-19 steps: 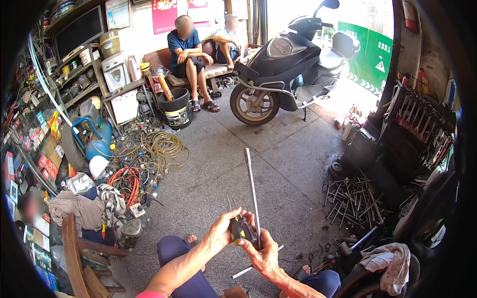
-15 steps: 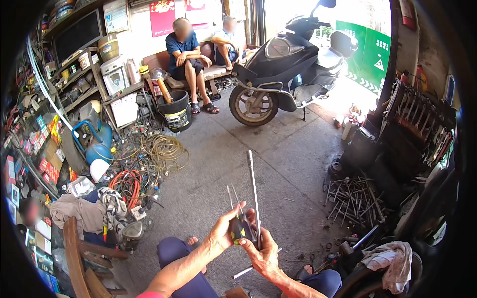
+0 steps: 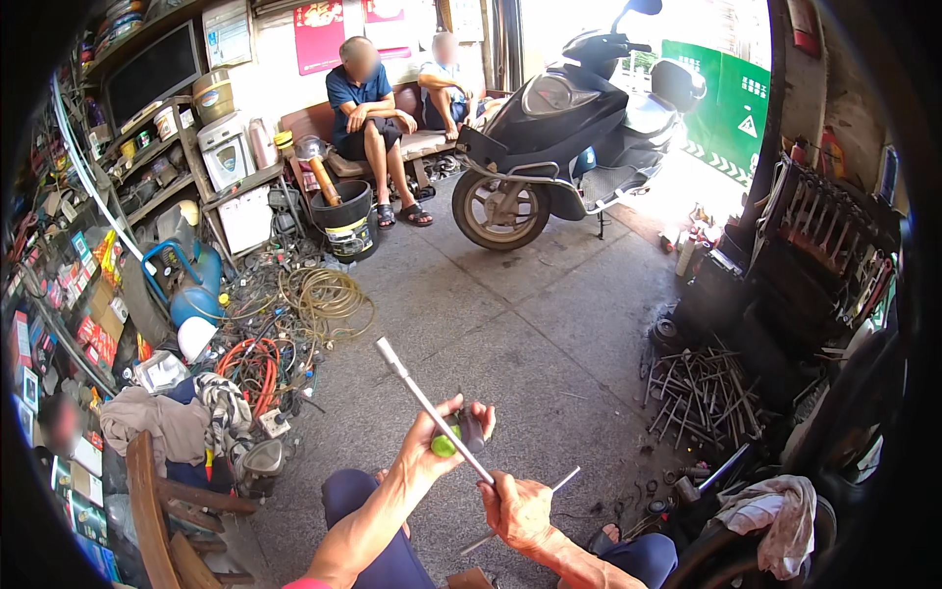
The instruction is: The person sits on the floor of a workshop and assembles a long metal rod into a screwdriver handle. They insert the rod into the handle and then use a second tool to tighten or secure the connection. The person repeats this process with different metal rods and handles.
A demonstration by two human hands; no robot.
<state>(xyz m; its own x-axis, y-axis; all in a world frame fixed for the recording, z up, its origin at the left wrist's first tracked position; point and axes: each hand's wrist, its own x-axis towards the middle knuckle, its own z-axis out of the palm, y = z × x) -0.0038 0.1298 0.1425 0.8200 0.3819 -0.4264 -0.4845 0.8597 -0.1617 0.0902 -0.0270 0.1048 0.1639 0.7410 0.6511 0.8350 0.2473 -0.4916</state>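
Note:
My right hand (image 3: 524, 512) is closed round the lower shaft of a long T-handle socket wrench (image 3: 419, 394). The socket end points up and to the left, and its crossbar shows on both sides of the fist. The shaft passes in front of my left hand (image 3: 420, 454), which is curled round screwdrivers with black and green handles. A green handle end (image 3: 444, 445) faces me, while their metal shafts are hidden now. Whether the wrench touches the left hand, I cannot tell.
A black scooter (image 3: 569, 128) stands ahead; two people sit on a bench (image 3: 432, 144) behind. Loose metal rods (image 3: 702, 393) lie on the floor at right, below a rack of wrenches (image 3: 819, 221). Hoses (image 3: 329, 302), cables and a wooden chair (image 3: 147, 506) are at left.
The wrench has swung from nearly upright to a leftward slant. My left hand has turned, so the screwdriver shafts no longer show and a green handle end faces me.

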